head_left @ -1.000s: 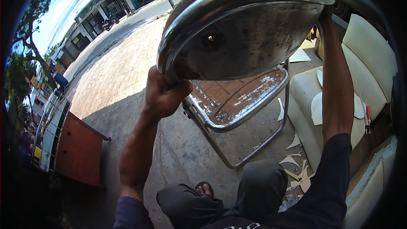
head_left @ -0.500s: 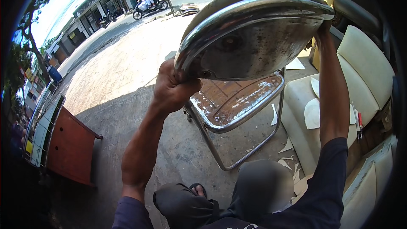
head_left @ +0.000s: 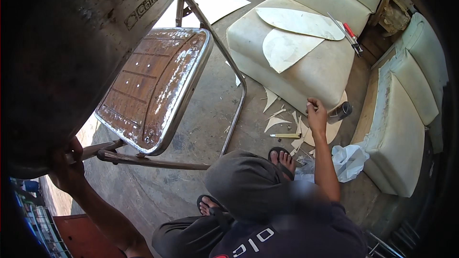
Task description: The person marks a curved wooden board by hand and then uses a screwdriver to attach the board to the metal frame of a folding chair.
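Note:
A metal chair backrest [head_left: 91, 43], worn and grey, looms dark and close at the left. My left hand [head_left: 67, 167] grips its lower edge, with the fingers partly in shadow. Just beyond stands the chair's rusty brown seat panel [head_left: 143, 86], rimmed in chrome, on a tubular metal frame [head_left: 234, 124]. My right hand [head_left: 317, 114] is off the chair, its fingers loosely bent with nothing visible in them. It hovers by the front corner of a cream seat cushion [head_left: 306, 74], near a dark cylindrical container [head_left: 340, 112]. A yellow cutter knife [head_left: 287, 135] lies on the floor close by.
Two cut cream pieces [head_left: 291, 48] and a red-handled tool [head_left: 350, 31] lie on the cushion. Pale offcuts [head_left: 275, 123] and a crumpled white plastic bag [head_left: 350, 160] are on the floor. Another cream seat [head_left: 397, 129] stands at the right.
My right hand has let go of the backrest and moved down beside the cream cushion. The backrest has swung left and nearer, still in my left hand. My view has turned right and downward.

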### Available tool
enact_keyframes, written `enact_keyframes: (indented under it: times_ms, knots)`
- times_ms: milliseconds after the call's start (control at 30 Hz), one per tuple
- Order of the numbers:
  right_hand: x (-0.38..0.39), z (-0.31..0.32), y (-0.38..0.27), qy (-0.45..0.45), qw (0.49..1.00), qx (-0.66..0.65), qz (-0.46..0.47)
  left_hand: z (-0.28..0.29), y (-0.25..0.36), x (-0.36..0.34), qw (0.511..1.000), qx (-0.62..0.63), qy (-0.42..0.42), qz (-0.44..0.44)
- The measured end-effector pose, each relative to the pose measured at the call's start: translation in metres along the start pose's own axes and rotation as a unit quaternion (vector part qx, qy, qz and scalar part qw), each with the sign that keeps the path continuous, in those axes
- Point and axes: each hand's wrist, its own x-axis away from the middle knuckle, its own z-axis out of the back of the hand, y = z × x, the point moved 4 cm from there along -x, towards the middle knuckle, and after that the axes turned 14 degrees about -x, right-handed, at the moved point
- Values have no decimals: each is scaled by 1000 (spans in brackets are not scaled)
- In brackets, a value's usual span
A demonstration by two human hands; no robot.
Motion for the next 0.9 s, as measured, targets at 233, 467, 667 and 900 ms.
enact_keyframes:
  times_ms: [233, 467, 667, 900]
  knots:
    - [132, 52, 60, -65, 972, 172, -144, 48, 5, 4, 982, -188, 21, -26]
    - [94, 15, 41, -114, 974, 190, -53, 48, 19, 2, 984, -150, 87, -35]
    - [68, -64, -47, -223, 967, 121, 19, -34, 61, 6, 998, 6, 61, 12]
    - [73, -1, 14, -137, 950, 270, -77, -55, 82, 20, 951, -63, 290, 81]
